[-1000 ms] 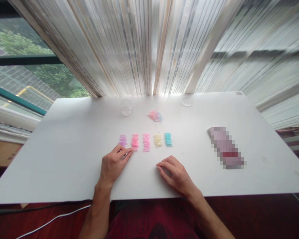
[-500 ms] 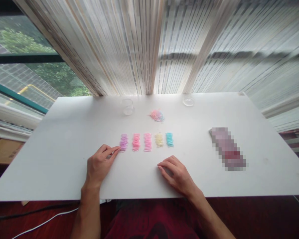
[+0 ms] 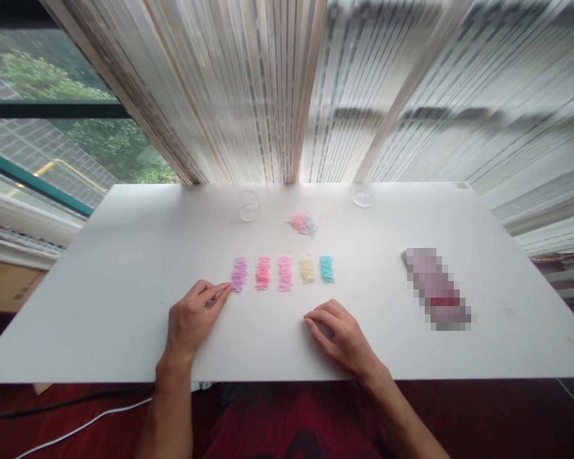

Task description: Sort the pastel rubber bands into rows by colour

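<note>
My left hand (image 3: 194, 317) is closed in a pinch, thumb and forefinger tips touching the lower left edge of the purple rubber band column (image 3: 240, 274). Whatever sits between those tips is too small to make out. To its right lie similar columns of small bands: coral pink (image 3: 263, 273), light pink (image 3: 286, 273), pale yellow (image 3: 307, 270) and turquoise (image 3: 326, 269). My right hand (image 3: 337, 335) rests on the table below the yellow and turquoise columns, fingers curled and tips together, with nothing visible in them. Behind the columns is a mixed pile of bands (image 3: 303, 224).
On the white table (image 3: 124, 287), a clear round container (image 3: 247, 207) stands at the back left of the pile and a clear lid (image 3: 363, 199) at the back right. A pixelated phone-shaped object (image 3: 435, 287) lies on the right. Stringed curtains (image 3: 249, 95) hang behind.
The view has shifted very slightly. Both hands keep the same pose and place beside the columns, and no band has visibly moved.
</note>
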`<state>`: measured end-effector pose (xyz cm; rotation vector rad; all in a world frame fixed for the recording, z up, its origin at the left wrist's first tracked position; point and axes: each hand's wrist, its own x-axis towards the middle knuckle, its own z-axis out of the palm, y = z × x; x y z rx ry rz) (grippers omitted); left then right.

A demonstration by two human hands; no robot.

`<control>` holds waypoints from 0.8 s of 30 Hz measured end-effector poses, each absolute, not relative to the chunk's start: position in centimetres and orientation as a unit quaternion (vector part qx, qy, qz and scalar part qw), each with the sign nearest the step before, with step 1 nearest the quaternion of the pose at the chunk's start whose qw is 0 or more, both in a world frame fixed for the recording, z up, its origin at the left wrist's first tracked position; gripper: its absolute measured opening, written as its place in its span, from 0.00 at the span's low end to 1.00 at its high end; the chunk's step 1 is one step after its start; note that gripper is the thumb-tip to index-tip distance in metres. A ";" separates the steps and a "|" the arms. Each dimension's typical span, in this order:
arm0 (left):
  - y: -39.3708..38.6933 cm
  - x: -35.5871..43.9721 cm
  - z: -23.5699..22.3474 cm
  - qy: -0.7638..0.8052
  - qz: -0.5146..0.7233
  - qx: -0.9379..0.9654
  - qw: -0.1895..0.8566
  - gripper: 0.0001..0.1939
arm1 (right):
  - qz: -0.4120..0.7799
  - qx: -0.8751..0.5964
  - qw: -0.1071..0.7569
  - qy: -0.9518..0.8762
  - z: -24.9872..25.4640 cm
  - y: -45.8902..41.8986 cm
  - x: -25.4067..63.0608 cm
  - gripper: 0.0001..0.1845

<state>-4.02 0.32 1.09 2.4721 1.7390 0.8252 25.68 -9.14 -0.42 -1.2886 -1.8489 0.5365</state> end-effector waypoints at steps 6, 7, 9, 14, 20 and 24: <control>0.2 -4.1 1.0 0.566 0.259 0.782 0.008 0.13 | 0.211 -0.508 0.406 -0.730 -0.5 -9.2 25.7 0.07; 0.1 -4.1 1.0 0.566 0.256 0.783 0.013 0.13 | 0.210 -0.509 0.407 -0.729 -0.5 -9.2 25.7 0.07; 0.1 -4.1 0.9 0.565 0.255 0.784 0.024 0.13 | 0.209 -0.509 0.406 -0.730 -0.5 -9.2 25.7 0.07; 0.2 -4.0 0.7 0.558 0.265 0.785 0.046 0.11 | 0.211 -0.510 0.403 -0.730 -0.6 -9.1 25.7 0.07; 0.4 -3.8 0.7 0.552 0.274 0.786 0.052 0.10 | 0.213 -0.509 0.405 -0.729 -0.6 -9.1 25.7 0.07; 0.4 -3.7 0.7 0.550 0.279 0.786 0.053 0.11 | 0.214 -0.508 0.407 -0.729 -0.7 -9.1 25.7 0.07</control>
